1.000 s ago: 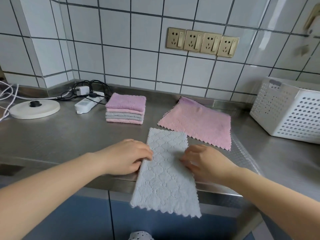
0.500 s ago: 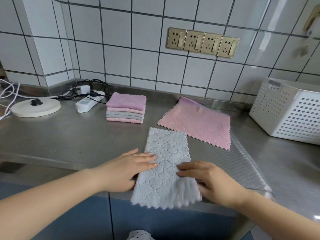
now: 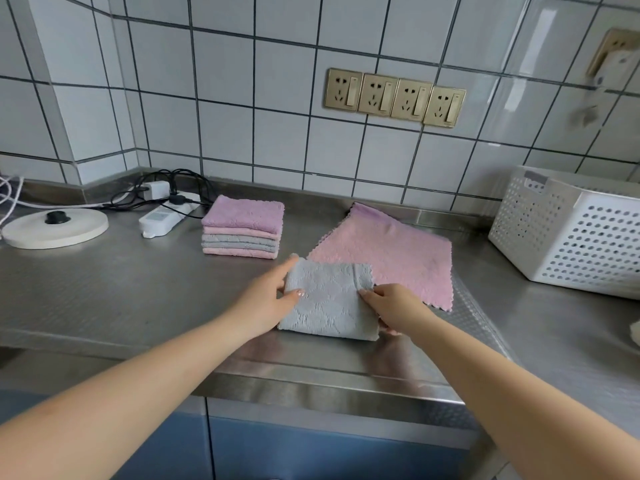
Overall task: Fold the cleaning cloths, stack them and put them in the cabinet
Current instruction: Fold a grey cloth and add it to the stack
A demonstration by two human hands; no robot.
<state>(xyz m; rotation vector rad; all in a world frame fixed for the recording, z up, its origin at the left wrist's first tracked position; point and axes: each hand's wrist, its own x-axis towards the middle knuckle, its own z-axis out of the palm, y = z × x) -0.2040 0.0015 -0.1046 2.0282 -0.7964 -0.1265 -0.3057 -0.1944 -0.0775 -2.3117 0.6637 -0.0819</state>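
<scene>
A single head-worn camera looks forward and down, close over the steel counter's (image 3: 104, 299) front edge, facing the tiled back wall (image 3: 277, 140).

Greys and pinks on a steel-grey surface (image 3: 104, 299)

Grey cloth (image 3: 329, 301) – embossed diamond quilting; pink cloth (image 3: 391, 254) beside it; stack (image 3: 242, 232) striped lilac, pink, grey, pink; white perforated basket (image 3: 571, 233); gold sockets (image 3: 394, 97) on white tiles (image 3: 221, 133).

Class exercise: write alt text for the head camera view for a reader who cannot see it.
Two bare hands, left hand and right hand, grip a folded grey cloth on a steel counter. Behind lie a stack of folded cloths and a flat pink cloth.
</scene>
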